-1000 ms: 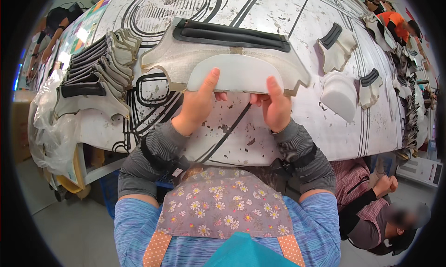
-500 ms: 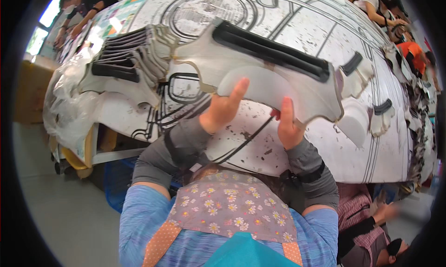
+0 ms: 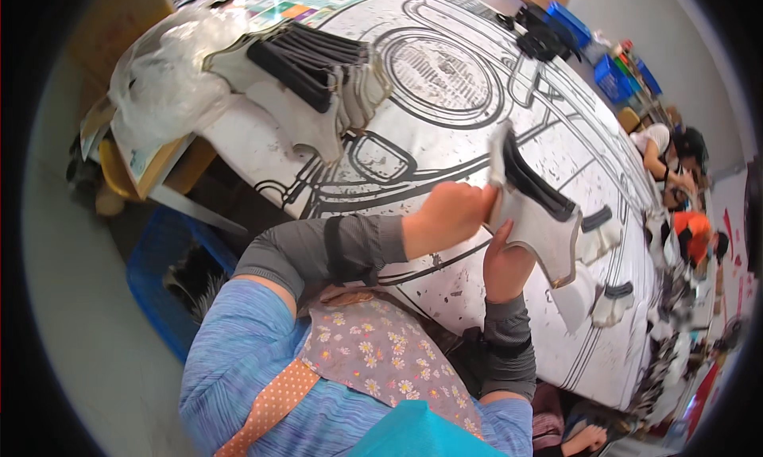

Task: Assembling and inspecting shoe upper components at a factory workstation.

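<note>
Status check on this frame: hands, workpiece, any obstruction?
Left hand and right hand both grip the grey-and-black cut piece, held above the table. Nothing blocking.

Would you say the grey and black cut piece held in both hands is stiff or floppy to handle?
The grey and black cut piece probably has some stiffness: it juts out past the left hand and right hand without drooping. It looks thin and flat, so likely light and bendable.

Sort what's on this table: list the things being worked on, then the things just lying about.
In hand:
- white shoe-upper piece with black strip, held by left hand and right hand

Lying about:
- stack of similar pieces
- loose pieces
- clear plastic bag
- blue crates
</note>
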Demonstrator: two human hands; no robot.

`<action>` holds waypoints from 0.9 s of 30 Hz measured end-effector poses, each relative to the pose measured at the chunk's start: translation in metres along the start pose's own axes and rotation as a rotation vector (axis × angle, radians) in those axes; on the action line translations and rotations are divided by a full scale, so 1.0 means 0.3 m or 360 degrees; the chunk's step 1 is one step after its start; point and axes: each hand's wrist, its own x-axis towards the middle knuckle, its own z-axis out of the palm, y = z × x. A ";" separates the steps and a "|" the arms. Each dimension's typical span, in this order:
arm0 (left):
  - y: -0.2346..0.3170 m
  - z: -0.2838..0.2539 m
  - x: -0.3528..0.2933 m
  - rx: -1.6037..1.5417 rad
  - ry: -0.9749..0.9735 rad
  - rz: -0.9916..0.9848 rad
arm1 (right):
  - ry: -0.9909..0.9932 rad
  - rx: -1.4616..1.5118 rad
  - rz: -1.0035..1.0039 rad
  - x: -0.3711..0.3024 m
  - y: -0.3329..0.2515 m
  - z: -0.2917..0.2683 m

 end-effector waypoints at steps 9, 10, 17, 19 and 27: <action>-0.033 -0.144 -0.015 -0.0577 0.0113 -0.0466 | -0.0430 0.1090 0.0926 0.014 0.013 -0.088; -0.045 -0.173 -0.014 -0.0566 -0.0026 -0.0595 | -0.0314 0.1039 0.0713 0.019 -0.002 -0.102; -0.035 -0.134 -0.064 -0.0024 0.0147 0.0070 | -0.0600 -0.0322 -0.0078 -0.069 0.004 -0.010; -0.001 -0.104 -0.095 0.0387 0.0064 0.0087 | -0.0238 0.0097 -0.0450 0.029 -0.172 -0.016; -0.106 -0.285 -0.068 -0.0009 -0.0243 -0.0311 | -0.0928 0.0163 0.0455 -0.019 -0.098 -0.066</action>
